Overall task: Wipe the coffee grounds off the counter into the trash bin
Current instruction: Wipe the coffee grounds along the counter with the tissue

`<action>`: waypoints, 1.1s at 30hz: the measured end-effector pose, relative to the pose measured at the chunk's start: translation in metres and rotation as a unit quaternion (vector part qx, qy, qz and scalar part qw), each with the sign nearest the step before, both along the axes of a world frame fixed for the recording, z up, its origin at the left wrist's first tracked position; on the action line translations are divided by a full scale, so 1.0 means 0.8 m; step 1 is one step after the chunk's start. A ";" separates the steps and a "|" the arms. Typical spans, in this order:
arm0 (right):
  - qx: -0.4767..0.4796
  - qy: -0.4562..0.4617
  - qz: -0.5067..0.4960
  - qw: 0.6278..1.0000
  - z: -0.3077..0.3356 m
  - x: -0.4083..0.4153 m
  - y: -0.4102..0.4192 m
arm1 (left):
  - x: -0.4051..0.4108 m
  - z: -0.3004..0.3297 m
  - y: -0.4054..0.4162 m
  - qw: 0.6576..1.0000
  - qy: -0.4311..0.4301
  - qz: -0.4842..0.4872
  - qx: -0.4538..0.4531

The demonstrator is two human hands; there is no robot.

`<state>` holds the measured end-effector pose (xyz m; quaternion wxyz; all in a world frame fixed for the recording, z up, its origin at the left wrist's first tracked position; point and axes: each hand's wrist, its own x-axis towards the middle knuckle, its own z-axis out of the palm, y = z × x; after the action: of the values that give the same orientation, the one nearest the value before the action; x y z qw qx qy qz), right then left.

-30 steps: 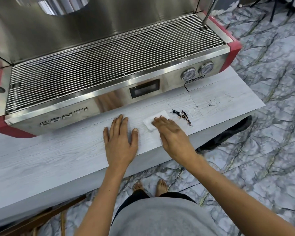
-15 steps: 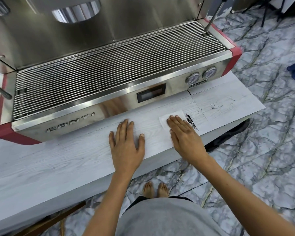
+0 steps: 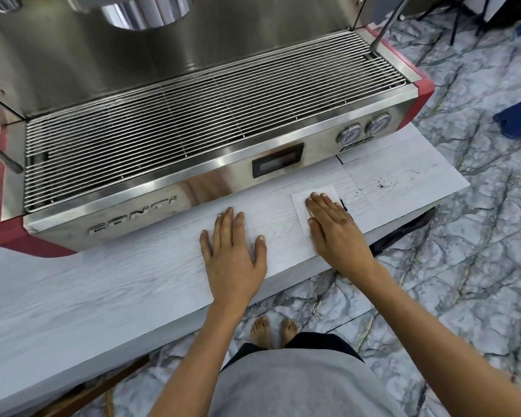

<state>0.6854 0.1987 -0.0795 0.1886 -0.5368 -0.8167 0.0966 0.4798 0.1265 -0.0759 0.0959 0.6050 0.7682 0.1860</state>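
A white paper napkin [image 3: 306,198] lies flat on the pale wood-grain counter [image 3: 133,272]. My right hand [image 3: 336,230] presses on it with straight fingers. Dark coffee grounds [image 3: 345,206] show as a thin line at the napkin's right edge, and a smaller scatter of coffee grounds [image 3: 384,183] lies further right. My left hand [image 3: 233,246] rests flat on the counter, left of the napkin, holding nothing. A dark trash bin [image 3: 403,230] sits partly hidden under the counter's right end.
A large steel and red espresso machine [image 3: 193,139] with a wire drip grate fills the back of the counter. A blue object [image 3: 516,117] sits on the marble-patterned floor at the right. My bare feet [image 3: 272,329] stand below the counter edge.
My right hand has slid the napkin to the right over the larger patch of grounds, gathering it at the napkin's edge. My left hand stayed flat on the counter.
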 end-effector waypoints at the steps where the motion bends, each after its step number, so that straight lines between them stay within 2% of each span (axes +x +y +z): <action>1: -0.001 0.002 -0.003 1.000 0.000 0.001 -0.003 | -0.001 0.000 0.000 1.000 0.002 0.000 -0.001; 15: -0.011 0.026 -0.019 0.999 0.002 0.040 0.007 | 0.004 0.001 0.002 1.000 0.007 0.009 -0.008; 22: -0.020 0.071 -0.030 0.997 0.007 0.040 0.009 | 0.014 0.003 0.005 1.000 -0.003 0.020 -0.012; 27: -0.004 0.101 0.041 0.994 0.026 0.011 -0.018 | 0.022 0.006 0.011 0.999 -0.020 0.026 -0.003; 33: 0.018 0.046 0.104 0.993 -0.001 -0.010 -0.041 | 0.022 0.007 0.013 0.998 -0.041 0.037 -0.003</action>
<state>0.6770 0.1655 -0.0802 0.2243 -0.4406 -0.8601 0.1258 0.4978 0.1370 -0.0699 0.1217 0.5679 0.7860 0.2120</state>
